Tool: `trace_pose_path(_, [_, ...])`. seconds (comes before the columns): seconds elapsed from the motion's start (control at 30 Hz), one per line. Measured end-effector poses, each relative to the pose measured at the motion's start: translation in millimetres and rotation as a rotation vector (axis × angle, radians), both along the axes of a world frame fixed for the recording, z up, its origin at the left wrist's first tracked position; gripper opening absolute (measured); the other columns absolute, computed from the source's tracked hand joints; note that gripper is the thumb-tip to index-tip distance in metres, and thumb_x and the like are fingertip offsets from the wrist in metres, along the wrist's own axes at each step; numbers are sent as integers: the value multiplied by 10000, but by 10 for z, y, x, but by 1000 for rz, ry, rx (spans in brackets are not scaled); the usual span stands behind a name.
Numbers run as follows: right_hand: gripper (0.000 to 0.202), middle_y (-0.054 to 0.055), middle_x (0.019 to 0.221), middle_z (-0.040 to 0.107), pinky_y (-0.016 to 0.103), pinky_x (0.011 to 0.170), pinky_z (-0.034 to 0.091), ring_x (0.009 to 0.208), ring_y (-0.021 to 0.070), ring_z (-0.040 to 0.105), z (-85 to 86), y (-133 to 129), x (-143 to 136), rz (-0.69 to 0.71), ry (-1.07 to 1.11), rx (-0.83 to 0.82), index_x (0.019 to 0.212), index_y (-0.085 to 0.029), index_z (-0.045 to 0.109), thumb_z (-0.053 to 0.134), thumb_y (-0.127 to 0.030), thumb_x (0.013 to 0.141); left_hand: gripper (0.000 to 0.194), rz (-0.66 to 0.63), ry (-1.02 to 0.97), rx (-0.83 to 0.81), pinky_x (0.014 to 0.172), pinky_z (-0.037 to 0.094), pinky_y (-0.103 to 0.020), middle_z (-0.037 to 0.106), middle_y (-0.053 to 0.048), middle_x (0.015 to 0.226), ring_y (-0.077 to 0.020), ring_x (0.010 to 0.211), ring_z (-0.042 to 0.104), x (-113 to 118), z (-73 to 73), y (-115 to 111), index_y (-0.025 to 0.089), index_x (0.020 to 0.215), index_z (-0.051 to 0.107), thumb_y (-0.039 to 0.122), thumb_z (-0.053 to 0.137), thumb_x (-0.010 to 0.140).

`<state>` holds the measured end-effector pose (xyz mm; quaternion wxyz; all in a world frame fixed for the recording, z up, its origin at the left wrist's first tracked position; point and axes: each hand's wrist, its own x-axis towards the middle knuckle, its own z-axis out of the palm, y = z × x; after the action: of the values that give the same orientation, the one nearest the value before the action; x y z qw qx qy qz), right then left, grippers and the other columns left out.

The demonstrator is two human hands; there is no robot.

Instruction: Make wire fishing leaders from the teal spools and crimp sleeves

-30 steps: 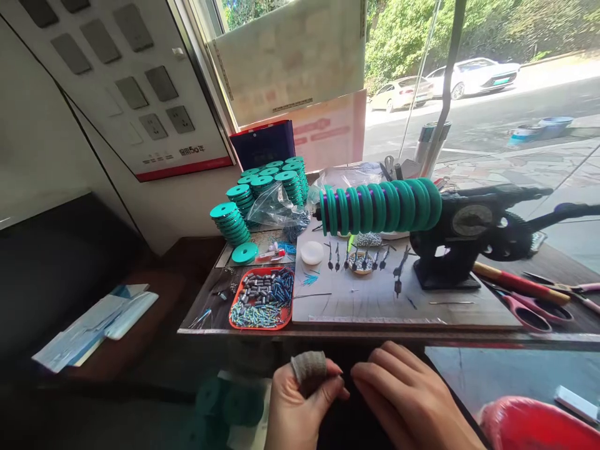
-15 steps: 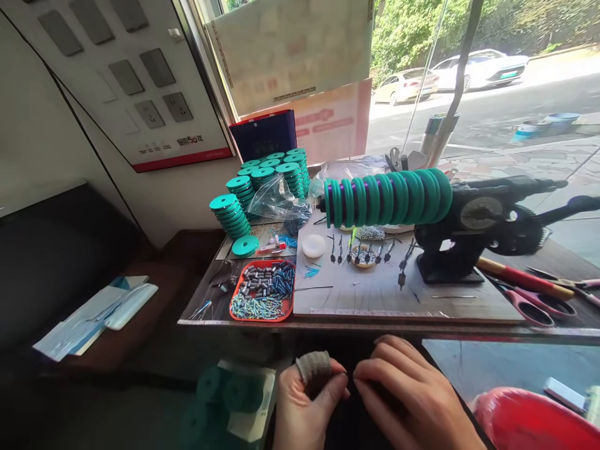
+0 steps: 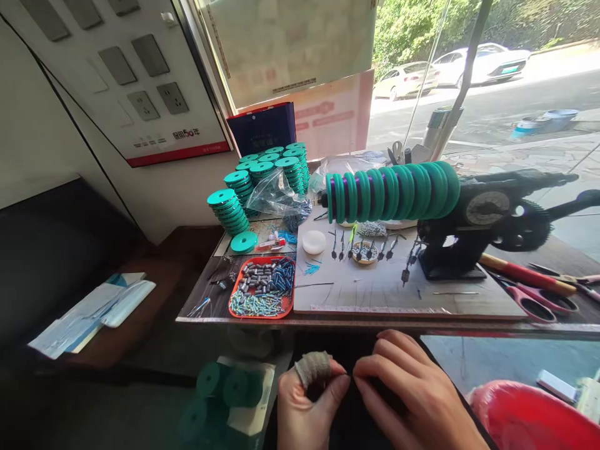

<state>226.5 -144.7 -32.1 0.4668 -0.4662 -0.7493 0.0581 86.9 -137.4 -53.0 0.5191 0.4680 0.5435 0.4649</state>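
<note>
My left hand point(image 3: 312, 397), with a grey wrap on its index finger, pinches thumb against fingertip below the table edge. Close to its right, my right hand point(image 3: 412, 390) has its fingers bent and thumb and index tip together. Whatever either pinch holds is too small to make out. Beyond them on a pale board point(image 3: 375, 300) stands a black hand-cranked device point(image 3: 450, 250) carrying a row of green rings point(image 3: 394, 192). Small dark pieces hang on threads below the rings. A red tray point(image 3: 262, 287) of metal weights and small coloured parts lies left of the board.
Stacked green spools point(image 3: 222, 209) stand at the back left beside a clear plastic bag point(image 3: 276, 194). Pink-handled scissors point(image 3: 534, 304) lie at the board's right. A red basin point(image 3: 529, 412) is at the lower right, and papers point(image 3: 94, 315) lie at the left.
The view has shifted slightly. Both hands keep nearly the same pose and place, with their fingertips still near each other.
</note>
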Motion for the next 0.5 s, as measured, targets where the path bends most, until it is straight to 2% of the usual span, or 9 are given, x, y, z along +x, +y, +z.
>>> trace_pose_path(0.23, [89, 22, 643, 434, 152, 639, 341, 685, 48, 394, -1, 3, 26, -11, -37, -15, 710, -132, 542, 470, -112, 757, 201, -4, -46, -12, 609, 410, -207, 591, -21, 590, -119, 593, 516, 2, -29, 16, 135, 601, 637, 315, 725, 587])
trace_pose_path(0.5, [105, 25, 640, 434, 156, 641, 344, 687, 50, 398, -12, -10, 27, -24, -34, -6, 702, -130, 542, 461, -118, 766, 222, -59, 14, 26, 605, 398, -224, 572, -27, 584, -126, 588, 504, -34, -69, 19, 135, 602, 628, 345, 693, 632])
